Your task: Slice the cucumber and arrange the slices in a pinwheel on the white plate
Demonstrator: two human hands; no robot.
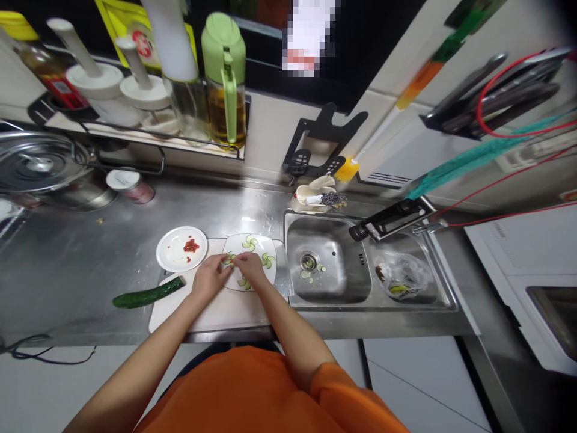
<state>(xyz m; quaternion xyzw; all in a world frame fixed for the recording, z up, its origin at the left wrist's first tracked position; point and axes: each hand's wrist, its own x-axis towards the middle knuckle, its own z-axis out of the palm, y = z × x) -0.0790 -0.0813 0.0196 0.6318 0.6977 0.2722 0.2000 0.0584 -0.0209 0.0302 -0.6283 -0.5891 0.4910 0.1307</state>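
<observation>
A white square plate (258, 287) lies on a pale cutting board (216, 317), with green cucumber slices (249, 242) laid out on it in pinwheel shapes. My left hand (209, 279) reaches over the plate's left side, thumb and fingers bent in toward a pinwheel. Close beside it, my right hand (250, 266) pinches at the same spot. Whatever sits between the fingertips is too small to make out. Left of the hands, a round white plate (166, 255) holds small red pieces (191, 246). A length of cucumber (146, 296) rests partly on the board, its cut end toward my left hand.
A steel sink (338, 282) with pale slices near its drain lies to the right. Its faucet (387, 219) reaches over the basin divider, beside a plastic bag (406, 276). Behind stand a lidded pot (45, 168), a small tub (130, 185) and an oil bottle (224, 78).
</observation>
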